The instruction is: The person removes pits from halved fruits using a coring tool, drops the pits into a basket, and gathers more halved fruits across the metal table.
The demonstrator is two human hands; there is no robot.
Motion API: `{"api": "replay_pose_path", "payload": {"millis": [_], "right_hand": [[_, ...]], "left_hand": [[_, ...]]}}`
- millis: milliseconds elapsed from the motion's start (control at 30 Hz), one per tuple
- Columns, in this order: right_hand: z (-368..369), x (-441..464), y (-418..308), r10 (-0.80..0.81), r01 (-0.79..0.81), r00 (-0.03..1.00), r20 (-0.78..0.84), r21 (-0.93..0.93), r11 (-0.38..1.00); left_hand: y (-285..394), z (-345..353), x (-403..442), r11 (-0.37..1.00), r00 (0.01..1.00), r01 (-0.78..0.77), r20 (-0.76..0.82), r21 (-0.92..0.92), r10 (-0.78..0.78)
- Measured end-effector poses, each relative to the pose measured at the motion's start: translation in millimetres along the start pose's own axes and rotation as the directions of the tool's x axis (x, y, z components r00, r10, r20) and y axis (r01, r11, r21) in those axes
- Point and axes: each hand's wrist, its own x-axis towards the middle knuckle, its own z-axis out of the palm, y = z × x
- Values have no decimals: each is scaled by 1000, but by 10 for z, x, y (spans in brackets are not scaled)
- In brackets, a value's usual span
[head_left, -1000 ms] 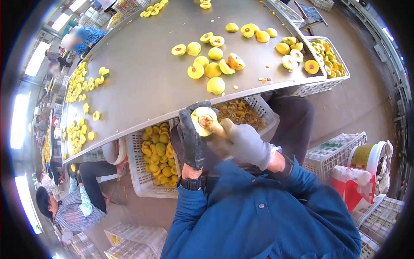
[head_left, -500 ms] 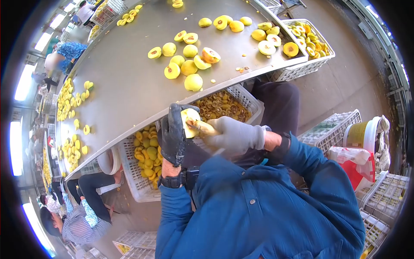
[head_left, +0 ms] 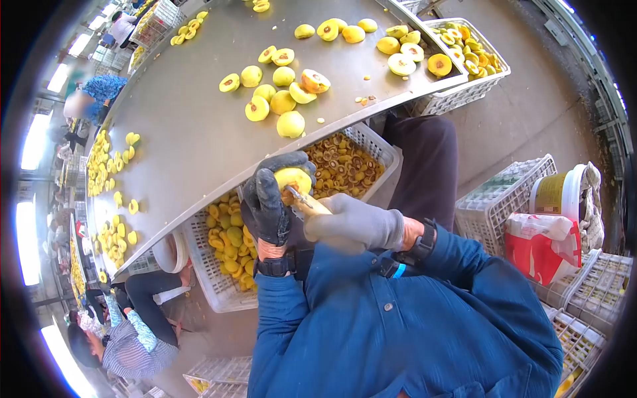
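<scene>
My left hand point(head_left: 269, 199), in a dark, wet-looking glove, is closed round a yellow fruit half point(head_left: 292, 179) just below the table's edge. In my grey-gloved right hand point(head_left: 348, 222) is a tool with a light handle point(head_left: 312, 204); its metal end touches the cut side of the fruit, where brown flesh shows. Fruit halves point(head_left: 282, 102) lie on the metal table point(head_left: 192, 113) ahead of my hands. Beneath the table edge, a crate of small cut pieces with brown centres point(head_left: 342, 162) stands beyond my hands.
A crate of yellow fruit point(head_left: 232, 242) stands left of my knees, another crate point(head_left: 458, 98) beyond the table's right corner. To the right are a stacked crate point(head_left: 494, 192), a white bucket point(head_left: 561, 192) and a red bag point(head_left: 541, 245). A seated person point(head_left: 136, 345) is at the lower left.
The fruit in my left hand has tilted, with its rounded side now more upward. My right hand has turned with the tool, whose metal end now shows. The camera view has shifted.
</scene>
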Motion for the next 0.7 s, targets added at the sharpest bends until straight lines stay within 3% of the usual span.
{"api": "replay_pose_path", "payload": {"millis": [100, 133, 233, 267, 367, 400, 500, 533, 600, 633, 667, 700], "right_hand": [[-145, 190, 302, -366, 308, 929, -50, -440, 843], [-187, 179, 290, -251, 226, 968, -14, -389, 893], [-153, 57, 111, 74, -97, 975, 209, 104, 990], [-119, 78, 122, 73, -91, 985, 157, 112, 990], [-50, 297, 282, -283, 244, 955, -92, -303, 921], [-72, 352, 301, -366, 308, 924, -108, -354, 883], [-149, 397, 245, -294, 280, 956, 9, -330, 901], [-184, 411, 191, -168, 182, 983, 77, -229, 956], [-282, 413, 107, 64, -56, 969, 239, -38, 998], [-311, 421, 111, 51, -81, 949, 312, 85, 993], [-337, 449, 104, 31, -115, 922, 386, 199, 973], [-351, 484, 88, 2, -159, 888, 460, 303, 940]], "left_hand": [[210, -41, 141, 916, 925, -244, 359, 318, 122], [264, -41, 186, 890, 900, -272, 425, 366, 100], [88, 51, 18, 998, 992, -46, 120, -33, 49], [-6, 51, 16, 992, 993, -52, 100, -116, 64], [-178, 155, -21, 901, 990, 100, -49, -422, -133], [-177, 100, -17, 924, 991, 117, -16, -364, -131], [-168, 102, -19, 768, 974, 167, -18, -619, -227], [-252, 5, 7, 785, 981, 179, 52, -593, -184], [-303, -7, 52, 607, 957, 217, 46, -764, -285], [-311, -12, 61, 504, 942, 221, 49, -835, -332], [-374, -82, 62, 657, 963, 219, 54, -721, -262], [-378, -49, 55, 746, 947, 138, -133, -652, -291]]}}
